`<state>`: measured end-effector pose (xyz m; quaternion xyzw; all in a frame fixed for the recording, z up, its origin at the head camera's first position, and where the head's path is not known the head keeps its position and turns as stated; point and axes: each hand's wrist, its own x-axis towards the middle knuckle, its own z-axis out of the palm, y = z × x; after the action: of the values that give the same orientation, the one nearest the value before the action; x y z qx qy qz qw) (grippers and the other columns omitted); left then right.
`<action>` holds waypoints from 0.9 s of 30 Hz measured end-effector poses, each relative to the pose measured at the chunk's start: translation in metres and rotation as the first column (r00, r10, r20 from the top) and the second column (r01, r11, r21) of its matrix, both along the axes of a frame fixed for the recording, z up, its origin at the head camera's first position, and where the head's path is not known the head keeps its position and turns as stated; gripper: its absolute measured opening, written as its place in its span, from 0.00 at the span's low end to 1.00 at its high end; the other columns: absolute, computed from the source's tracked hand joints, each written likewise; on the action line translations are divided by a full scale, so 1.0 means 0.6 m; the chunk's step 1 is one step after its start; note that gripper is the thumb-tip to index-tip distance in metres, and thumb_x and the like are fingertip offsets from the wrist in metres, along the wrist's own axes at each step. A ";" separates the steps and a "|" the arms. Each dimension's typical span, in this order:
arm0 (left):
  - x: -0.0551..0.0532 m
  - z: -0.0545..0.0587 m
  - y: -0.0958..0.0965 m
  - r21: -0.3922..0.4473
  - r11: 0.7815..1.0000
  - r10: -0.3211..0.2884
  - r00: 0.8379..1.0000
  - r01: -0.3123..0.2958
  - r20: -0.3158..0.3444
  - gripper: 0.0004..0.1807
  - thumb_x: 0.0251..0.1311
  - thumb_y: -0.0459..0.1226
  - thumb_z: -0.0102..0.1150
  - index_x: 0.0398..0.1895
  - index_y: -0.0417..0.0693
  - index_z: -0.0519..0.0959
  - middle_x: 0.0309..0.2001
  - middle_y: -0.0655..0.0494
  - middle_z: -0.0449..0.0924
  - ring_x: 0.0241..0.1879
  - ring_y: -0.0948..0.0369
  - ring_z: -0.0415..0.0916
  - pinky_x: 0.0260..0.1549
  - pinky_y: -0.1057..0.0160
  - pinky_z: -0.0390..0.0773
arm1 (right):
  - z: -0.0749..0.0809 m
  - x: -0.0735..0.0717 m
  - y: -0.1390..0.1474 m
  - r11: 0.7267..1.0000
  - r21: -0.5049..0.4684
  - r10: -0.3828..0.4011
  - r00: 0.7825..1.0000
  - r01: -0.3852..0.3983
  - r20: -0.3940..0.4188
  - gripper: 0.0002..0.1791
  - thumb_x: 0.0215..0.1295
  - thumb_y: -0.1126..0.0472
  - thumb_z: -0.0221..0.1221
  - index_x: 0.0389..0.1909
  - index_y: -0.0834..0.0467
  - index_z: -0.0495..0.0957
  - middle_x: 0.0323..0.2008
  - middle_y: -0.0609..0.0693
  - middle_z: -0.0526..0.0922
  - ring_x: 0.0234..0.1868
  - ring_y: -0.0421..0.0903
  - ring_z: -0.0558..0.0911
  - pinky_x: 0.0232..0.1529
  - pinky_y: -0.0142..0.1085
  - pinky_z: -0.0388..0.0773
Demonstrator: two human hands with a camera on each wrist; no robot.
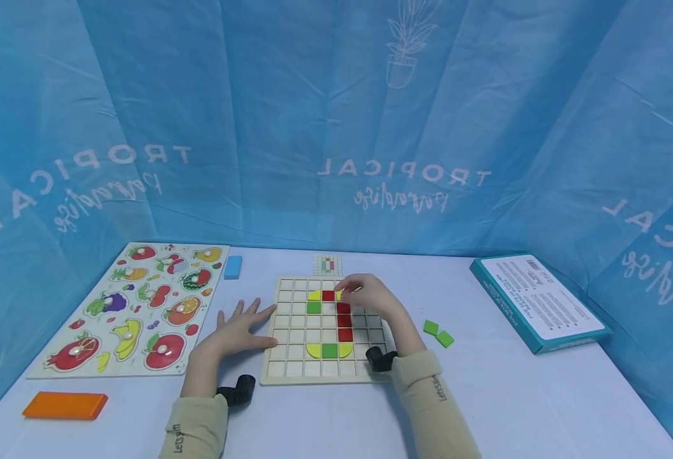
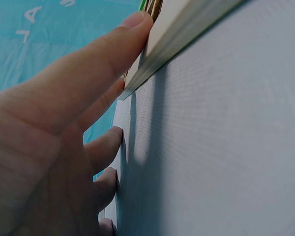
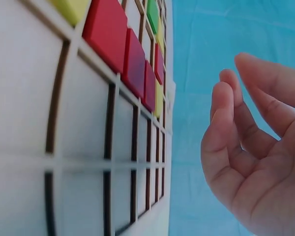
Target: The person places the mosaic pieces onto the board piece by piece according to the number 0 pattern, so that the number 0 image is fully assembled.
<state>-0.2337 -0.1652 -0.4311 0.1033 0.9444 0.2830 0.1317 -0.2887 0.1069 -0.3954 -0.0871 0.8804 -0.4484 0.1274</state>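
Note:
In the head view a wooden grid board [image 1: 281,368] lies mid-table, with red square tiles [image 1: 344,320], green tiles [image 1: 329,350] and yellow rounded pieces [image 1: 314,351] in its cells. My left hand [image 1: 234,333] is spread at the board's left side, thumb and index fingertip touching its edge. Over the board's upper part hovers my right hand [image 1: 369,296]. The right wrist view shows its fingers [image 3: 219,142] loosely bent, thumb apart, nothing between them, away from the row of red tiles. Two loose green tiles [image 1: 444,338] lie to the board's right.
Behind the board is a small pattern card [image 1: 328,264]. To the left lie a fruit puzzle board [image 1: 132,371], a blue block [image 1: 233,267] and an orange block [image 1: 65,406]. A teal box [image 1: 543,305] sits at the right. Blue curtain [image 1: 279,127] hangs behind the table.

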 end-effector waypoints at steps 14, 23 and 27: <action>0.002 0.001 0.001 0.003 1.000 0.010 1.000 -0.010 0.000 0.46 0.47 0.55 0.64 0.69 0.47 0.59 0.70 0.34 0.44 0.68 0.33 0.29 0.57 0.29 0.25 | 0.001 0.011 0.053 0.989 -0.138 -0.059 0.998 0.059 0.010 0.14 0.61 0.65 0.57 0.48 0.63 0.77 0.38 0.54 0.78 0.38 0.51 0.77 0.43 0.46 0.76; -0.005 -0.006 0.000 0.007 1.000 0.013 1.000 -0.013 0.001 0.47 0.47 0.56 0.63 0.69 0.47 0.59 0.70 0.34 0.44 0.68 0.33 0.29 0.57 0.30 0.24 | 0.000 0.017 0.083 0.986 -0.099 -0.135 0.991 0.135 0.009 0.14 0.60 0.65 0.58 0.48 0.63 0.77 0.40 0.54 0.78 0.40 0.47 0.75 0.45 0.46 0.75; -0.007 -0.008 -0.001 0.010 1.000 0.015 1.000 -0.015 0.000 0.47 0.47 0.55 0.63 0.69 0.46 0.59 0.70 0.34 0.44 0.68 0.33 0.28 0.57 0.30 0.24 | -0.005 0.017 0.097 0.981 -0.088 -0.175 0.984 0.176 0.021 0.14 0.60 0.65 0.58 0.48 0.62 0.77 0.40 0.54 0.78 0.39 0.47 0.74 0.45 0.45 0.75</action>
<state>-0.2379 -0.1655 -0.4357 0.0970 0.9437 0.2886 0.1293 -0.2787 0.1649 -0.3981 -0.0119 0.8629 -0.4973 0.0892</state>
